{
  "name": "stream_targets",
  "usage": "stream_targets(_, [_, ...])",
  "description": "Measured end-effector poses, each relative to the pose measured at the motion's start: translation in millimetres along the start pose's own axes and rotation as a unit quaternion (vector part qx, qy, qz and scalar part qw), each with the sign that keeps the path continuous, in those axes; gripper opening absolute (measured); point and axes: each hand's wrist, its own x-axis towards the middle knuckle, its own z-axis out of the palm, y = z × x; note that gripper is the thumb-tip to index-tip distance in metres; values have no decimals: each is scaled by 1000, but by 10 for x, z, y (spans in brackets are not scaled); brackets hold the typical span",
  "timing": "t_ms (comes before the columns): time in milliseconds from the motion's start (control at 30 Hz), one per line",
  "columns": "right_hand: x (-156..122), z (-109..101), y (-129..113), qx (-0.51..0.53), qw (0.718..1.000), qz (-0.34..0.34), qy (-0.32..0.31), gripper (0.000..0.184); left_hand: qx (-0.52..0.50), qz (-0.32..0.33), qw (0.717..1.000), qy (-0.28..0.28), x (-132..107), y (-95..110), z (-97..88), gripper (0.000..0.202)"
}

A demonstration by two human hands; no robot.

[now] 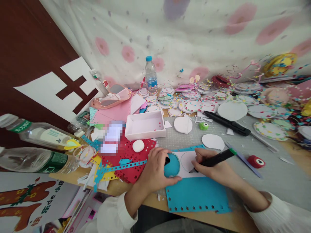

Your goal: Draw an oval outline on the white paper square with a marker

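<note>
My left hand (154, 170) is closed around a round blue disc (172, 166) with a pale edge, thumb along its lower side. A small black cap (167, 160) shows by its fingers. My right hand (216, 168) grips a black marker pen (220, 157) with a green end, its tip down at the white paper (198, 174). A thin round outline is drawn on that paper, just right of the disc. Under the paper lies a blue sheet (196, 195) with star-shaped holes along its edge.
Beyond my hands are a white tray (145, 135), a white stone-like piece (138, 146), paper discs (183, 125), a box cutter (227, 123), a green punch (203, 126) and a red punch (256, 161). Decorated discs pile up behind. Plastic bottles (36, 160) stand left.
</note>
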Motion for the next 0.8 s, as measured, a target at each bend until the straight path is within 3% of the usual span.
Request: stream_targets(800, [-4, -176, -6, 13, 999, 45, -8, 29, -4, 8, 1000, -2, 16, 8, -14, 63])
